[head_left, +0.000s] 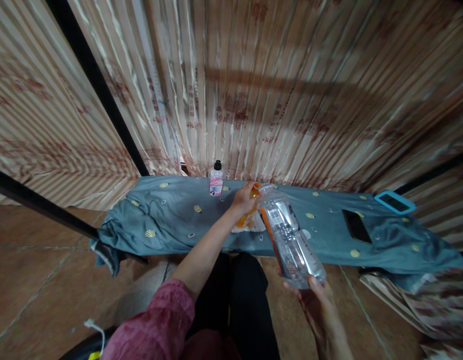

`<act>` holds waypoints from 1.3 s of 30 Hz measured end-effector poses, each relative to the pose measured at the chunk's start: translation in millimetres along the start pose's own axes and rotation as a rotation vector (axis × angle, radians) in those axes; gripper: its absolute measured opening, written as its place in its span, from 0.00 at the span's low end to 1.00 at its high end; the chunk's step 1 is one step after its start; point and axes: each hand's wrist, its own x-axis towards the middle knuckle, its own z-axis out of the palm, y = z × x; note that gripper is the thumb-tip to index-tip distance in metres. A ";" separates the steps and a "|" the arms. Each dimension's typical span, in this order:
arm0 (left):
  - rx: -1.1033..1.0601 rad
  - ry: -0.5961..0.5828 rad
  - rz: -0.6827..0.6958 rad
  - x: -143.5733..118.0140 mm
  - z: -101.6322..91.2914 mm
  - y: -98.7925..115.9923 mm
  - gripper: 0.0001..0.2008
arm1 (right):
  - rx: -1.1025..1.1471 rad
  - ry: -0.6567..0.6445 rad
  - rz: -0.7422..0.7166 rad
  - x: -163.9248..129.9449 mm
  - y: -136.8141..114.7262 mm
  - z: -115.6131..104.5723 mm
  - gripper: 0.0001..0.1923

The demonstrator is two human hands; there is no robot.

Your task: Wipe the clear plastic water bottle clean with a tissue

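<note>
My left hand (245, 196) is closed around a small bottle (249, 216) of orange see-through material, which stands nearly upright, leaning a little. A white cloth or tissue (258, 225) lies under it. My right hand (317, 295) grips the base of a large clear plastic bottle (287, 230) with an orange strip and a label. This bottle is tilted, its neck up and to the left, beside the small bottle's orange mouth. Whether the two mouths touch I cannot tell. Any liquid in the clear bottle is hard to make out.
On the bench's blue-grey cloth (178, 215) stand a pink-labelled bottle with a black cap (216, 179), a dark phone (356, 226) and a blue-framed device (394, 202). A pleated curtain (254, 100) hangs behind, with a dark pole (99, 85) at the left.
</note>
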 end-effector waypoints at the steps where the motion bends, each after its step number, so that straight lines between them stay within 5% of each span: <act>1: -0.014 0.002 0.004 -0.3 0.3 0.3 0.15 | 0.002 0.000 -0.003 -0.4 -0.2 0.6 0.39; 12: -0.043 0.017 0.001 -3.1 4.0 -0.2 0.18 | -0.046 0.039 -0.066 -2.9 3.3 -3.8 0.39; 21: -0.036 0.017 -0.008 -4.9 5.9 0.3 0.15 | -0.074 -0.005 -0.020 -12.4 -2.8 -5.2 0.50; 39: -0.036 -0.012 -0.019 -3.5 7.2 -4.4 0.13 | -0.154 0.045 -0.105 -14.1 -6.4 -3.2 0.44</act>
